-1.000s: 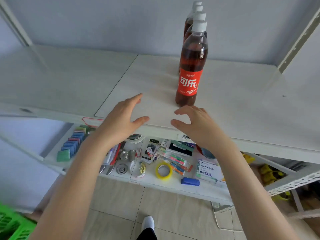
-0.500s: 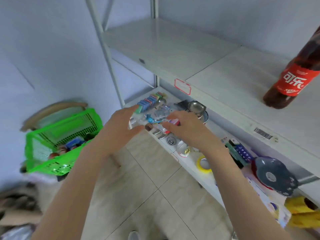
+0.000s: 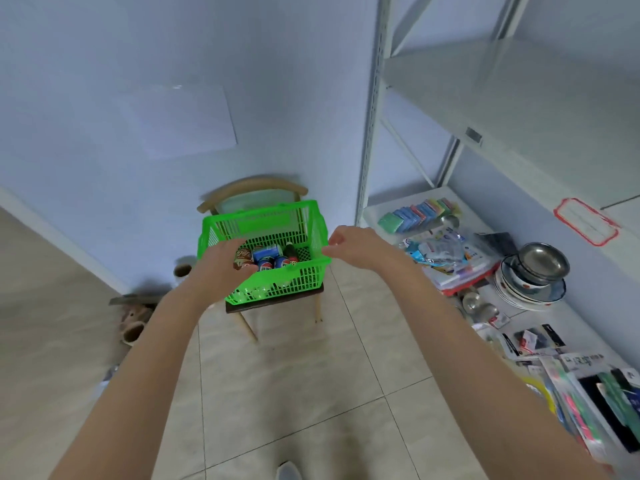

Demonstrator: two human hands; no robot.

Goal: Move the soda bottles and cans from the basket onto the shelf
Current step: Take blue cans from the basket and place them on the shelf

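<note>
The shelf [image 3: 519, 98] stands at the right. Left of it, by the far wall, a chair [image 3: 252, 188] carries the green basket [image 3: 277, 289], and the drinks lie in it. Our left hand [image 3: 221, 268] reaches over the near rim with its fingers loose and spread, grasping nothing. We cannot tell whether it touches the brown can [image 3: 243, 254]. Our right hand [image 3: 356, 245] hovers by the right rim, loosely curled and empty. The blue cans [image 3: 266, 252] seem to lie on their sides, long axes roughly left to right. A small dark bottle [image 3: 290, 251] leans with its cap toward the far side. We judge them stiff, smooth and fairly heavy if full — best wrapped round the middle.
</note>
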